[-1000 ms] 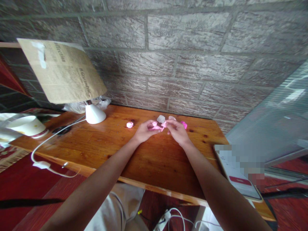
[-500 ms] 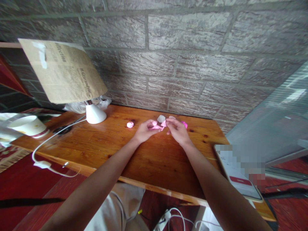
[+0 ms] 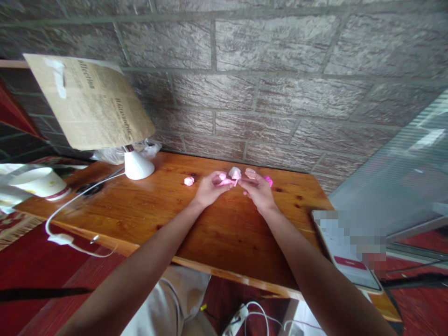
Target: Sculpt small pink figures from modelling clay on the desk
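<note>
Over the wooden table, my left hand (image 3: 209, 191) is closed, thumb and fingers pinching a folded piece of pink paper (image 3: 228, 181). My right hand (image 3: 262, 192) comes in from the other side, its fingertips closed at the paper's right end. The fingers hide part of the paper's shape. Just behind it lies a whitish crumpled paper piece (image 3: 234, 171). A pale pink piece (image 3: 249, 173) is beyond my right fingers, and a bright magenta piece (image 3: 268, 181) sits beside that hand. To the left rests a small pink paper flower or ball (image 3: 189, 181).
At the table's left stand a lamp (image 3: 139, 165) with a printed paper shade, dark-handled scissors (image 3: 91, 188) and a paper cup (image 3: 40, 182). The lamp's white cord (image 3: 52, 217) hangs over the front edge. A tablet (image 3: 345, 252) lies at the right, below a brick wall (image 3: 273, 98).
My right fingertips have moved slightly down and toward the left on the pink paper. More of the pale pink piece behind them shows. My left hand has barely moved.
</note>
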